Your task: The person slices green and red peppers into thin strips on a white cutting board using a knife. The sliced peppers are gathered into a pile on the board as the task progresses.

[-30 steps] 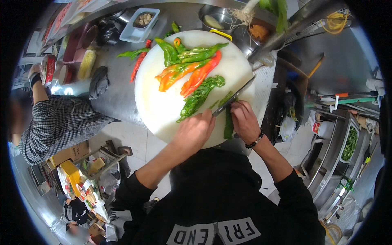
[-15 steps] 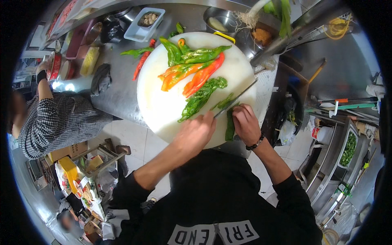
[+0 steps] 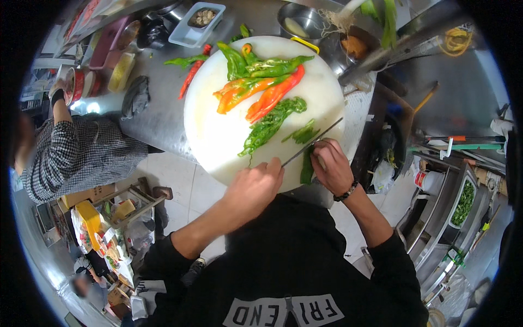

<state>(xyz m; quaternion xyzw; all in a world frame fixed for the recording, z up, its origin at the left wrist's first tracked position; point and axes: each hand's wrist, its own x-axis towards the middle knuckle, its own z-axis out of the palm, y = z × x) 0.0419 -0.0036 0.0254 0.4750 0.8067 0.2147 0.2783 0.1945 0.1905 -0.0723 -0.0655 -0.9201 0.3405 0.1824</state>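
Observation:
My left hand (image 3: 258,182) is closed round the handle of a knife (image 3: 324,132), whose thin blade slants up to the right over the round white cutting board (image 3: 210,139). The fingers of my right hand (image 3: 332,166) are curled on a dark green pepper (image 3: 306,169), right beside the blade. Thin green slices (image 3: 303,132) lie just beyond the knife. Left of them is a long pile of cut green pepper (image 3: 272,125). Farther back on the board rest a red pepper (image 3: 275,94), an orange pepper (image 3: 242,96) and several green peppers (image 3: 280,66).
Left of the board, red chillies (image 3: 189,79) and a grey cloth (image 3: 135,97) lie on the steel counter (image 3: 163,120). Behind stand a light-blue tub (image 3: 185,34) and a metal bowl (image 3: 305,19). A thick post (image 3: 392,49) rises at right. Another person (image 3: 81,155) works at far left.
The knife has shifted slightly toward my right hand, its blade farther from the slices. More green slices now lie beyond it. My right hand still rests on the pepper.

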